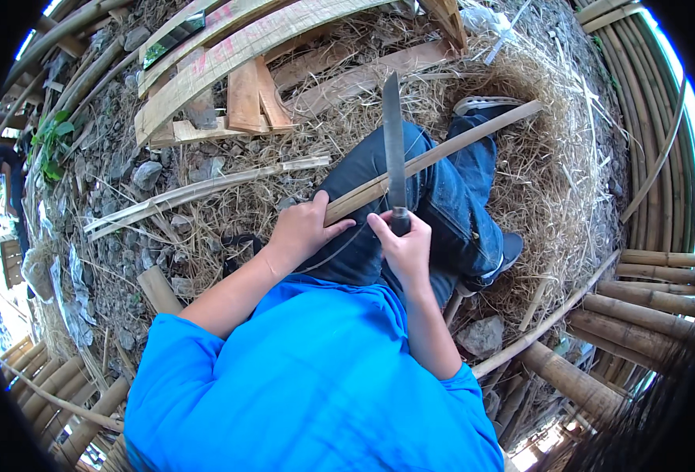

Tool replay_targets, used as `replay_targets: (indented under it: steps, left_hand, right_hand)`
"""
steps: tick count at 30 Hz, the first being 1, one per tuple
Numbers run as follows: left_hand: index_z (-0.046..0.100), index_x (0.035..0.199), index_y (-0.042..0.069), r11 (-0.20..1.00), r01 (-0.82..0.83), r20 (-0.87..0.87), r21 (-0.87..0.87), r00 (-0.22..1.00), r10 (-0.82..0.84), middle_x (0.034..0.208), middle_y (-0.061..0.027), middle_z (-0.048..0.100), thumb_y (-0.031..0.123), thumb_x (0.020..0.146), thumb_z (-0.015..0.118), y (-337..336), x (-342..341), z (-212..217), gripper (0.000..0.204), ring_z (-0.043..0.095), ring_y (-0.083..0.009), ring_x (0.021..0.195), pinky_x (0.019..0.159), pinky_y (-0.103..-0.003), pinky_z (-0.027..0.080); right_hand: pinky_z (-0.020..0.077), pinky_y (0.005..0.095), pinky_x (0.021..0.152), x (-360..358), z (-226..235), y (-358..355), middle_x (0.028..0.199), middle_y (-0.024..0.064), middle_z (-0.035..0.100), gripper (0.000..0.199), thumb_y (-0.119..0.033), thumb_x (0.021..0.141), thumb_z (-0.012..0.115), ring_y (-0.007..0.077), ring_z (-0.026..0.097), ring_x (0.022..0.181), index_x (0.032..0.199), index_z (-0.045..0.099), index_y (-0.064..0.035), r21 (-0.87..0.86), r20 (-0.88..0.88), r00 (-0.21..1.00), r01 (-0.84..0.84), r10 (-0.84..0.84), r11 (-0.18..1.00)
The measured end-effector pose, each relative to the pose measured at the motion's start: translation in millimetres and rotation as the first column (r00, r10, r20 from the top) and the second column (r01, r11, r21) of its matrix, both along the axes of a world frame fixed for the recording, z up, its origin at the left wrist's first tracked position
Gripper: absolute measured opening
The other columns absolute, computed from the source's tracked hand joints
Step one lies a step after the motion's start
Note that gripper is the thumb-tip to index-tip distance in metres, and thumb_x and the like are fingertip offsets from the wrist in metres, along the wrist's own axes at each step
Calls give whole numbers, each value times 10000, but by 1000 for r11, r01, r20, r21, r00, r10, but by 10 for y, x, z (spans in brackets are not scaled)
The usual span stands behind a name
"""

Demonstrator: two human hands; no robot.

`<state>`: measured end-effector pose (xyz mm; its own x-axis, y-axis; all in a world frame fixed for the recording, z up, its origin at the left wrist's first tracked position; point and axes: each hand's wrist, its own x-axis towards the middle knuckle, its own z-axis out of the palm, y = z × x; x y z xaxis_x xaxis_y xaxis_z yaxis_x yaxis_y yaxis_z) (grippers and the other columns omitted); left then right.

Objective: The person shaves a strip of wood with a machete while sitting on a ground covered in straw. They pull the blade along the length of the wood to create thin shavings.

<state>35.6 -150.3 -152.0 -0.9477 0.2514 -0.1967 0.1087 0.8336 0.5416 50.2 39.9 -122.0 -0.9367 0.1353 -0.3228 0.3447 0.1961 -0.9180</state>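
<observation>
My left hand is closed around the near end of a long split bamboo strip. The strip slants across my jeans, up toward the far right. In my right hand is the dark handle of a machete, its long blade pointing away from me. The blade crosses the strip a short way beyond my left hand; whether its edge bites into the bamboo I cannot tell. A thin curved sliver runs between my two hands over the jeans.
A pale wooden pallet lies ahead, with a dark glossy phone-like slab on it. Another split bamboo strip rests on the stony ground at left. Shavings surround my legs. Bamboo poles line the right side; a rock sits beside me.
</observation>
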Motion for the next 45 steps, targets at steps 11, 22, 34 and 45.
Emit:
replay_targets:
  steps: [11, 22, 34, 45]
  left_hand:
    - [481, 891, 21, 1000, -9, -21, -10, 1000, 9, 647, -206, 617, 578, 782, 647, -1, 9, -21, 592, 640, -397, 632, 536, -468, 515]
    - [484, 939, -3, 1000, 1, 17, 10, 1000, -1, 656, -211, 623, 545, 806, 642, 36, 0, 26, 585, 639, -404, 639, 532, -472, 511]
    - [499, 1039, -46, 1000, -3, 92, 25, 996, 0, 697, -235, 633, 567, 820, 613, 11, -39, 6, 661, 642, -416, 685, 592, -474, 521]
    - [516, 988, -26, 999, 25, 125, 43, 992, -30, 698, -243, 633, 595, 816, 597, 8, -103, 6, 649, 643, -421, 686, 623, -493, 522]
  right_hand:
    - [397, 237, 384, -16, 55, -85, 617, 45, 560, 130, -91, 860, 661, 81, 483, 408, 838, 603, 23, -437, 162, 978, 192, -133, 879]
    - [407, 255, 411, -10, 197, 240, 593, 27, 523, 137, -91, 843, 679, 89, 467, 420, 819, 572, -7, -564, 360, 931, 162, 64, 810]
    - [395, 203, 391, -21, 740, 1200, 662, 29, 591, 237, -264, 857, 710, 69, 509, 468, 884, 636, -41, -5, -197, 851, 495, -486, 869]
    - [343, 224, 386, 566, 1442, 2781, 557, 22, 453, 104, -41, 831, 572, 91, 388, 428, 766, 492, -54, -222, -448, 380, 829, -809, 513]
